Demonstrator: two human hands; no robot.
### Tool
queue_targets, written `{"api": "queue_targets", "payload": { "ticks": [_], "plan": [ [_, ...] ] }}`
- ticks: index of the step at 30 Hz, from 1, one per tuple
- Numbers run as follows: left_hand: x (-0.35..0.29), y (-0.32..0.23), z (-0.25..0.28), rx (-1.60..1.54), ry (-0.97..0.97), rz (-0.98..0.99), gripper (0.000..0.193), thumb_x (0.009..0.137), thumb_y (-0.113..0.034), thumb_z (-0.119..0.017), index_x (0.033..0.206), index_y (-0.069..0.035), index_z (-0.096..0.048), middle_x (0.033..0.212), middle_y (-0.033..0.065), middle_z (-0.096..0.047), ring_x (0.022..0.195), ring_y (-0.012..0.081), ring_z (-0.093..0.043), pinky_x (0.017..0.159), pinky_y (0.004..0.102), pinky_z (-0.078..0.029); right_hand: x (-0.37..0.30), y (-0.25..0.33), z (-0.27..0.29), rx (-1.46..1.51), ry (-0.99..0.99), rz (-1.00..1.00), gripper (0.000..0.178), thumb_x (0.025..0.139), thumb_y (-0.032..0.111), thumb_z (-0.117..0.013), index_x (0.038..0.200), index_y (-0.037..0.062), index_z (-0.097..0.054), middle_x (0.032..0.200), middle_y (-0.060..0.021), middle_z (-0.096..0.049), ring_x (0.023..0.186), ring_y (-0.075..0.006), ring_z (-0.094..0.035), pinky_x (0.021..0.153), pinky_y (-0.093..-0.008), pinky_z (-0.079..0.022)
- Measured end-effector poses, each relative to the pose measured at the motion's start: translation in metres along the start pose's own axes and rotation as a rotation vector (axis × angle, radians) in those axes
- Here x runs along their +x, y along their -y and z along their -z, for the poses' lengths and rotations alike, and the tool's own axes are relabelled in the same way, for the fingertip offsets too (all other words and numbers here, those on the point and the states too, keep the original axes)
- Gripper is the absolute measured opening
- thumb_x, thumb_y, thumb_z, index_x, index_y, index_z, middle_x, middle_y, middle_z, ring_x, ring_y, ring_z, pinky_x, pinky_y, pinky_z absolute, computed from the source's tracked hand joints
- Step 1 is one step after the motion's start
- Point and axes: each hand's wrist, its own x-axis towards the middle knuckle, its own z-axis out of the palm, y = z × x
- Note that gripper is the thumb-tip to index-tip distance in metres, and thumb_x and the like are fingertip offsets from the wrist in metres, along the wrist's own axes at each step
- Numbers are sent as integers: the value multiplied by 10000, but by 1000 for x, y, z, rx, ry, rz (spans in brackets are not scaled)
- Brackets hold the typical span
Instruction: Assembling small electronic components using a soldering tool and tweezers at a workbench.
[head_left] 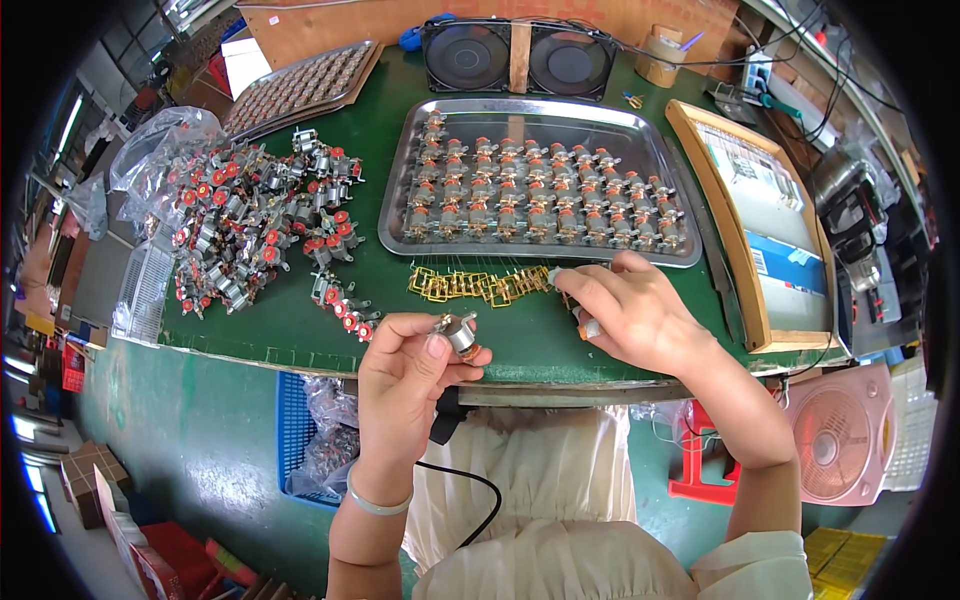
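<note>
because it is pinched sideways by the left hand (405, 362), the silver cylindrical component (461, 335) is apparently left accessible at its upper end, near the front edge of the green surface (390, 92); the right hand (637, 315) is curled beside yellow wire frames (455, 286), its grip undeterminable.

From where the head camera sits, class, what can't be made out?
All in the head view:
- Lower layers of the pile of metal components: covered by upper ones.
- Whether the right hand holds anything: its fingers hide the grip.
- Far end of the blue basket: under the green table.
- Yellow frames' count: small, overlapping.
</note>
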Motion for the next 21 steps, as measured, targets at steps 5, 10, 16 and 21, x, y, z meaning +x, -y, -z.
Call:
{"api": "queue_targets", "payload": {
  "ticks": [5,10,16,21],
  "plan": [
    [3,7,-7,172,13,-34,156,883,-75,-510,1005,19,-483,963,138,-589,839,232,-627,697,291,-535,0,1,9,273,-149,-186,539,602,-25,-634,1103,80,-465,838,-66,-610,615,-184,-565,590,-291,-438],
    [6,14,-14,222,95,-44,155,864,-34,-531,998,37,-504,943,126,-584,837,217,-623,702,284,-534,3,15,23,739,-68,-555,445,689,-55,-588,1102,51,-460,875,-42,-619,585,-26,-502,514,-191,-413],
    [7,13,-20,147,151,-12,161,845,-9,-550,992,38,-503,936,122,-584,816,213,-631,696,280,-544,17,38,19,1405,-104,-758,427,740,4,-606,1129,1,-431,904,-46,-604,674,-26,-517,501,-175,-404],
    [7,7,-23,141,123,52,163,838,-10,-561,983,36,-504,936,121,-574,805,222,-636,682,278,-553,14,48,6,1596,-119,-832,431,752,29,-602,1143,7,-421,937,-101,-604,547,-35,-476,399,-151,-334]
  ]
}}
